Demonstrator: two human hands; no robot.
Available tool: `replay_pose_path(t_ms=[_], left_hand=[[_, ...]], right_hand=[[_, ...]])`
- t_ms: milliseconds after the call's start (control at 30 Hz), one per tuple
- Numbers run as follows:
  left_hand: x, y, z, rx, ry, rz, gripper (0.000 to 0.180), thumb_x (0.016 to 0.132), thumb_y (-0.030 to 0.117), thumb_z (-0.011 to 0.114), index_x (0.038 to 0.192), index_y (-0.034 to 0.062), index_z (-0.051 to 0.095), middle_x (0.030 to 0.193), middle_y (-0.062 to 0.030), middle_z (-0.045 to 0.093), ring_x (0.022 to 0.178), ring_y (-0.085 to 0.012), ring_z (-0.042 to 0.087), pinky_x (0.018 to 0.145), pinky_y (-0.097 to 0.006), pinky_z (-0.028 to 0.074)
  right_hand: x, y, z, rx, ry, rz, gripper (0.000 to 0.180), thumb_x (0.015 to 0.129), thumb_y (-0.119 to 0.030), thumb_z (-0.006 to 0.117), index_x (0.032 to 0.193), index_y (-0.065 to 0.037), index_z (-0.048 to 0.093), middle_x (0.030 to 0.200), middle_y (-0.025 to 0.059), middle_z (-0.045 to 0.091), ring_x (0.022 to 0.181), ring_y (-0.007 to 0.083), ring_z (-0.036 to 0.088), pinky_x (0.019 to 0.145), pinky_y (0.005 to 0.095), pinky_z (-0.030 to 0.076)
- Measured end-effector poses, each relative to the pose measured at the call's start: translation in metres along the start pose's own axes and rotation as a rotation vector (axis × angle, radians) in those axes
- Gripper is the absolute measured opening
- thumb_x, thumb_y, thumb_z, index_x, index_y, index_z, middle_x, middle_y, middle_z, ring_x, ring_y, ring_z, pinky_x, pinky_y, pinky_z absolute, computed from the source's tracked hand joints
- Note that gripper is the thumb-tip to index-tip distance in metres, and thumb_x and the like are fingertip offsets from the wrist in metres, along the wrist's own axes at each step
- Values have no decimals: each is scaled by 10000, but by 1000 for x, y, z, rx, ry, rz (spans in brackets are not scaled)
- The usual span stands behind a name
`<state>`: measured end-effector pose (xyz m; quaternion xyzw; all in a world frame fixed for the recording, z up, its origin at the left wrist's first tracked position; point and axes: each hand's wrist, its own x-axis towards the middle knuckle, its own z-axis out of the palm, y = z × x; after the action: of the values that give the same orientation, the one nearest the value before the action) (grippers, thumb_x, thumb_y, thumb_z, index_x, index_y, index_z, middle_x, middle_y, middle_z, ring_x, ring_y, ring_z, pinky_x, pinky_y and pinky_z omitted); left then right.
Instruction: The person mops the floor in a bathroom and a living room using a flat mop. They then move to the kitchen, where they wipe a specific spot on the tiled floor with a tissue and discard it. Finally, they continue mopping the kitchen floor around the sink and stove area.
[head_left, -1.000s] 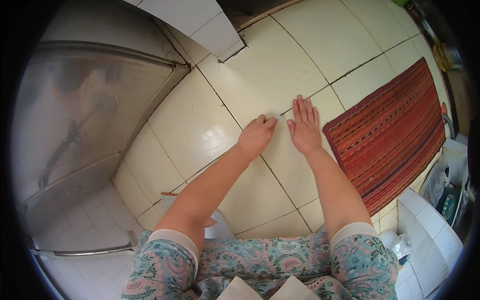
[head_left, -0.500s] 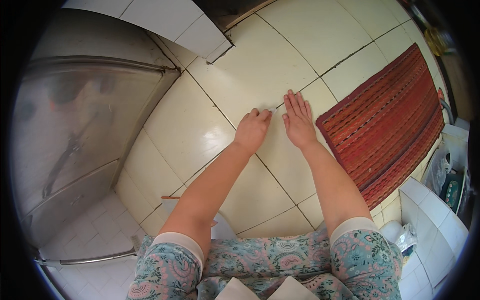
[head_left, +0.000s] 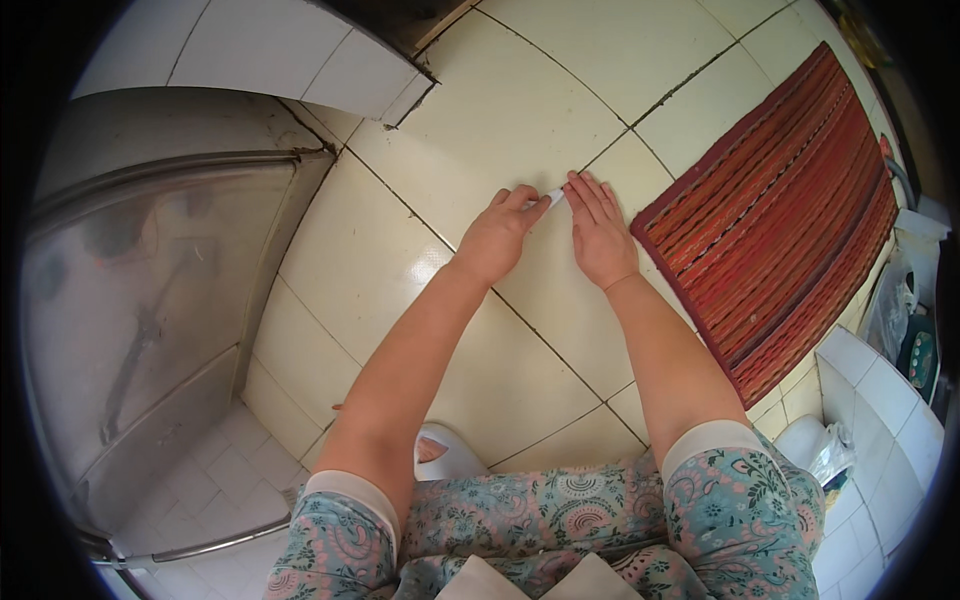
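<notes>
Two hands down on a cream tiled floor [head_left: 500,110] here, both reaching out from the near edge toward the middle where the dark grout lines cross. Far left there's a glass shower door [head_left: 150,300] with a metal frame, running along the left edge of the floor. Next over, the left hand [head_left: 500,235] is curled, fingers pinched on a small white strip [head_left: 553,197] that lies right on a grout line; can't tell what the strip actually is, too small. Just right of it the right hand [head_left: 600,230] lies flat and open, fingers together, fingertips touching the same strip. Right beside that hand sits a red striped rug [head_left: 790,200], running along the floor's right side, close but not touching it.
</notes>
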<state>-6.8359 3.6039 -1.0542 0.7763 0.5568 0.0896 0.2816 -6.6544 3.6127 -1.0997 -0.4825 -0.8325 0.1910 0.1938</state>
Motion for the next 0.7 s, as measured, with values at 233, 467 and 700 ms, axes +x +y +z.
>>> replay_pose_path(t_ms=[233,467,700], left_hand=[[1,4,-5,338,-132,151,396,705,-51,530,1099,-13,531,953,-54,485,866,-192,514,644,-257,519],[-23,14,18,589,-66,172,249,676,22,595,916,-16,541,864,-65,479,796,-165,533,561,-240,512],[-35,12,26,460,19,111,147,724,87,615,851,24,574,782,-52,526,711,-160,542,571,-271,472]], right_hand=[[0,-1,0,2,7,-1,439,783,-9,482,1221,-15,457,1354,73,384,1270,226,325,1080,374,244],[1,-4,-4,6,-2,12,457,777,-17,486,1233,-16,445,1356,68,381,1269,224,323,1082,371,238],[0,-1,0,0,-5,2,463,780,-26,480,1241,-16,439,1356,66,379,1274,224,313,1087,373,225]])
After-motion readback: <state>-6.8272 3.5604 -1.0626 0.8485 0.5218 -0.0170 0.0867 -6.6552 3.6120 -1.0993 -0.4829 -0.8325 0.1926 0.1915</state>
